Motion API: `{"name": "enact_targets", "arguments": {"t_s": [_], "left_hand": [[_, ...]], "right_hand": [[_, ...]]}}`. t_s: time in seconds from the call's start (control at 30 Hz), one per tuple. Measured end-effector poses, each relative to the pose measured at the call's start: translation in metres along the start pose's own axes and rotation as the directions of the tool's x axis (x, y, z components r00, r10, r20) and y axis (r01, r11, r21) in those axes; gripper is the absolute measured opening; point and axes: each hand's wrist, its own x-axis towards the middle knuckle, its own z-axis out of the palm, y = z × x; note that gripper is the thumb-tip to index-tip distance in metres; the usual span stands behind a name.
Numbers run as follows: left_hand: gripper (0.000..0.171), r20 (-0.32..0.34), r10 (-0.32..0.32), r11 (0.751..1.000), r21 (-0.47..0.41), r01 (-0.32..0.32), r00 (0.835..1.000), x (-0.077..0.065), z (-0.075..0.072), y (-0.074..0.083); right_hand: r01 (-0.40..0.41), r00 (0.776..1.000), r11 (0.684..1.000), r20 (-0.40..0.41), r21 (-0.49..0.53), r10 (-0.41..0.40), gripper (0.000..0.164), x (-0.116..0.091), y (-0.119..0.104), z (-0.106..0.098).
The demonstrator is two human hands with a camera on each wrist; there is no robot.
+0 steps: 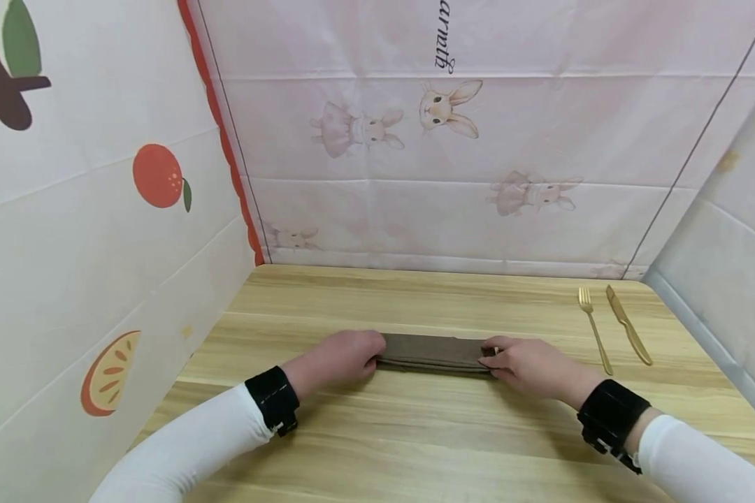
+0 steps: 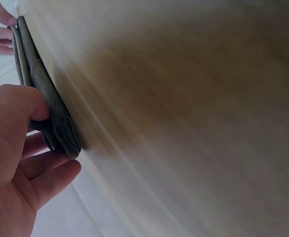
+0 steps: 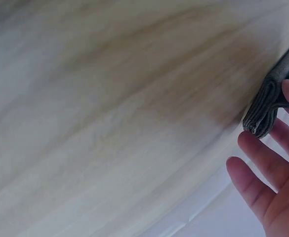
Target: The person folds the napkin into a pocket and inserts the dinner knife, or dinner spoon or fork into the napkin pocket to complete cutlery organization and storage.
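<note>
A brown cloth (image 1: 434, 351), folded into a long narrow strip of several layers, lies crosswise on the wooden table. My left hand (image 1: 347, 355) grips its left end; in the left wrist view the thumb lies on one face of the cloth (image 2: 48, 94) and the fingers curl behind it. At the right end, my right hand (image 1: 531, 363) pinches the strip between thumb and fingers. The right wrist view shows the stacked folds at that end of the cloth (image 3: 265, 106), with two fingers spread below it.
A gold fork (image 1: 594, 328) and a gold knife (image 1: 629, 325) lie side by side at the table's right, beyond my right hand. The wooden table (image 1: 415, 433) meets a rabbit-print sheet (image 1: 377, 209) at the back and a fruit-print sheet (image 1: 101, 265) on the left.
</note>
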Motion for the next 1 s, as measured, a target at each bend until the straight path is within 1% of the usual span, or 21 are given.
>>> {"name": "enact_targets", "arguments": {"t_s": [0.1,0.2,0.3,0.43,0.67,0.73,0.8,0.9,0.93,1.0], "left_hand": [[0.016,-0.018,0.042,0.995,0.09,-0.04,0.999,-0.001,-0.001,0.002],[0.017,-0.027,0.051,0.99,0.13,-0.047,0.998,-0.002,0.0,0.003],[0.018,-0.021,0.039,0.99,0.136,-0.036,0.999,-0.002,-0.001,0.004],[0.02,0.006,0.014,0.992,0.123,-0.015,1.0,-0.003,-0.004,0.006],[0.019,0.097,-0.031,0.99,0.14,0.017,0.995,-0.002,-0.007,0.012],[0.019,0.109,-0.044,0.991,0.13,0.029,0.993,-0.001,-0.007,0.013],[0.021,0.114,-0.055,0.994,0.102,0.043,0.992,-0.001,-0.007,0.013],[0.024,0.122,-0.074,0.996,0.052,0.068,0.99,-0.001,-0.009,0.013],[0.024,0.125,-0.079,0.997,0.037,0.075,0.989,-0.001,-0.01,0.013],[0.024,0.129,-0.084,0.996,0.012,0.083,0.988,-0.002,-0.012,0.014]], "right_hand": [[0.001,1.0,1.0,0.011,-0.029,-0.001,0.027,-0.001,-0.001,-0.001],[-0.008,1.0,0.999,0.016,-0.039,0.009,0.027,-0.002,-0.002,-0.002],[-0.03,0.999,0.999,0.026,-0.034,0.031,0.028,-0.002,-0.002,-0.002],[-0.064,0.996,0.998,0.053,-0.024,0.065,0.031,-0.002,-0.003,-0.003],[-0.078,0.993,0.996,0.083,-0.041,0.081,0.032,-0.002,-0.007,-0.005],[-0.091,0.992,0.996,0.089,0.006,0.09,0.032,-0.002,-0.008,-0.007],[-0.114,0.989,0.989,0.101,0.094,0.105,0.033,-0.003,-0.007,-0.008],[-0.161,0.982,0.959,0.133,0.232,0.133,0.033,-0.003,-0.004,-0.009],[-0.164,0.981,0.954,0.141,0.252,0.132,0.033,-0.003,-0.003,-0.009],[-0.153,0.982,0.955,0.148,0.255,0.118,0.032,-0.001,0.0,-0.01]]}}
